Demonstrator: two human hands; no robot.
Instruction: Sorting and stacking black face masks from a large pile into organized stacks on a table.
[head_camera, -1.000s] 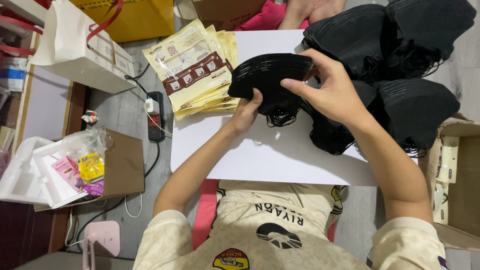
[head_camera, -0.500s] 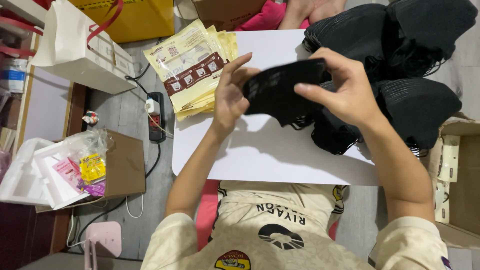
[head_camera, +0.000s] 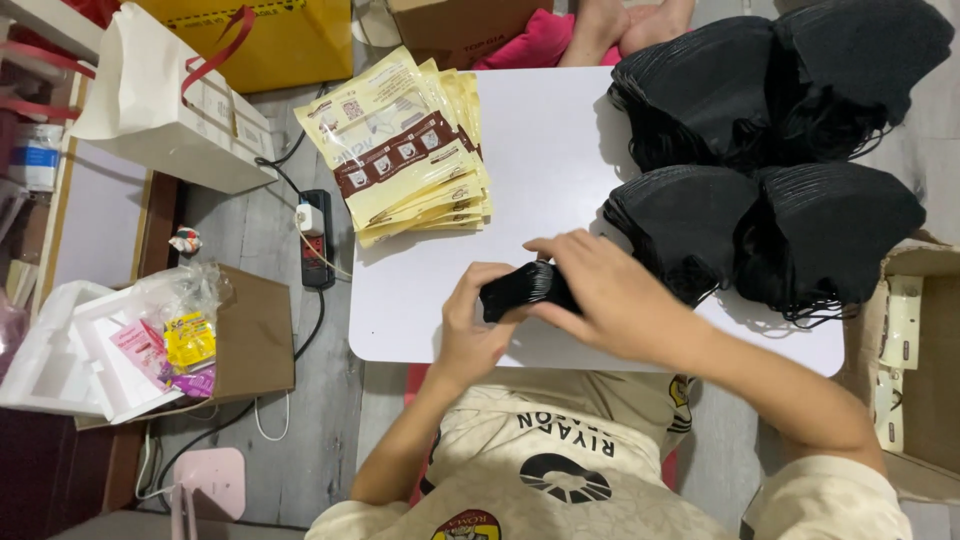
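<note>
Left hand: left hand (head_camera: 475, 325) is curling shut around the left end of the mask bundle (head_camera: 525, 288).
Right hand: right hand (head_camera: 610, 300) is gripping the bundle from above and the right, fingers wrapping over it.
Bundle: thin, black, layered edges showing, pressed flat, sitting just over the near edge of the white table (head_camera: 540, 150).
Beyond: four black mask piles (head_camera: 770, 160) are lying to the right; yellow packets (head_camera: 410, 150) are fanning at the far left corner.

Matt black cloth masks (head_camera: 525, 288); glossy yellow plastic pouches (head_camera: 405, 150) far left on the smooth white table (head_camera: 540, 150); brown cardboard box (head_camera: 250, 330) left.
</note>
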